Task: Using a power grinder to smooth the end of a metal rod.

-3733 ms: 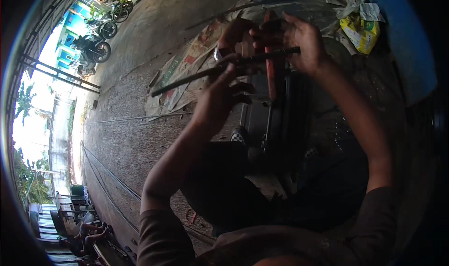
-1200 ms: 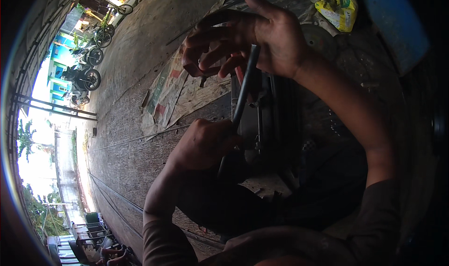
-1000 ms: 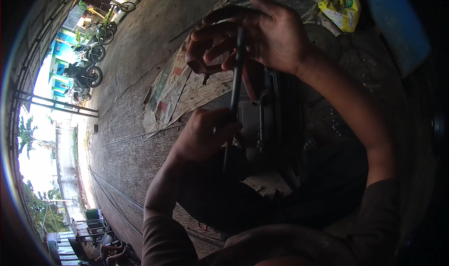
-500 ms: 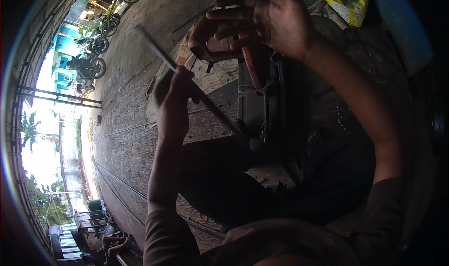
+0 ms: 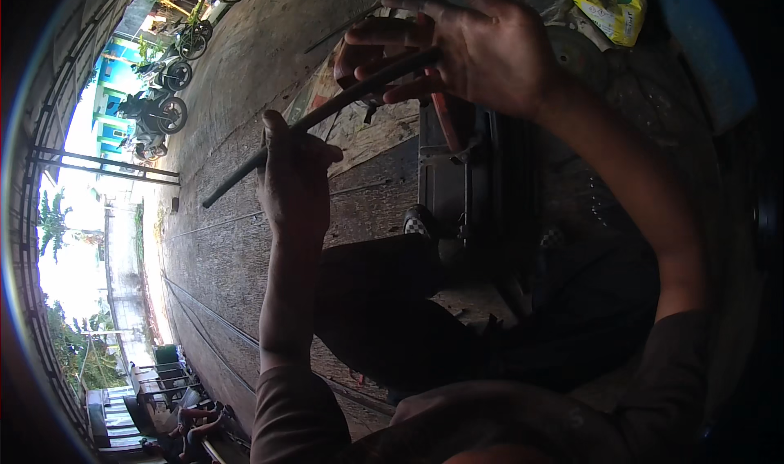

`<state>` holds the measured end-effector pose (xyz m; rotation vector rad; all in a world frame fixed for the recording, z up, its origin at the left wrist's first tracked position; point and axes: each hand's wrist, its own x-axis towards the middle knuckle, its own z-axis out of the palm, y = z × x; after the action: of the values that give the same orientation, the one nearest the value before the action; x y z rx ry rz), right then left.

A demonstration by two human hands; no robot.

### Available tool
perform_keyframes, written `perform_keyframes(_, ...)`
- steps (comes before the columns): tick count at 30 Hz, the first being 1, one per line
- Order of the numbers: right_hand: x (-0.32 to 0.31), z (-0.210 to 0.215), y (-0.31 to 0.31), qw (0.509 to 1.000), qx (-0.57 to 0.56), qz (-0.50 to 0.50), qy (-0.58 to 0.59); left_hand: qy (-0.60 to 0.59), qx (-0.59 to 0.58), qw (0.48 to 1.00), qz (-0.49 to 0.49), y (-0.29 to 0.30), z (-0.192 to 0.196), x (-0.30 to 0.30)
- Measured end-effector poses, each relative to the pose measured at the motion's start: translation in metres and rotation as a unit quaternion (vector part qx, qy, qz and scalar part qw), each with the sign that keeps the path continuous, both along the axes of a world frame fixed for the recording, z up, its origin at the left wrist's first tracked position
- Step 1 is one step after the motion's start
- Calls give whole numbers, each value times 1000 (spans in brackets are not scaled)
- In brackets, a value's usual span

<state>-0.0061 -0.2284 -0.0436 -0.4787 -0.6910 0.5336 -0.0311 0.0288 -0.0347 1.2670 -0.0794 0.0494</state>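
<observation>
Rod (image 5: 327, 113) first: it's a long dark thin bar running diagonally, low end on the left, high end up by my right side. My left hand (image 5: 294, 178) is wrapped around it near the lower end, fist closed on it. Further right, my right hand (image 5: 465, 48) has the upper end, fingers half spread, rod pinched between fingers and thumb. Under that hand sits a dark metal frame (image 5: 457, 178) with a red handle (image 5: 449, 121), over worn floor planks (image 5: 245, 244). Yellow bag (image 5: 612, 7) lies top right.

Matt dark metal rod (image 5: 327, 109); rough grey concrete floor (image 5: 245, 244); glossy yellow plastic bag (image 5: 611, 7).
</observation>
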Motion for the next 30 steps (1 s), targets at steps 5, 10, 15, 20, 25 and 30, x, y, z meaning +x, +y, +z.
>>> perform_keyframes(5,-20,8,8,999,29,2,42,-27,53,998,-25,5,-7,3)
perform_keyframes(10,-13,7,11,999,11,2,41,-32,71,997,-11,3,-6,-2)
perform_keyframes(15,-25,14,15,998,-23,-64,14,-21,123,992,26,-2,-3,-6)
perform_keyframes(20,-18,9,10,999,-2,-17,38,-1,107,994,13,-1,-5,-3)
perform_keyframes(25,-19,11,9,998,-5,-21,66,-19,103,994,-26,3,-9,2)
perform_keyframes(30,-15,8,5,998,7,-22,67,-28,117,992,-41,-1,-9,2)
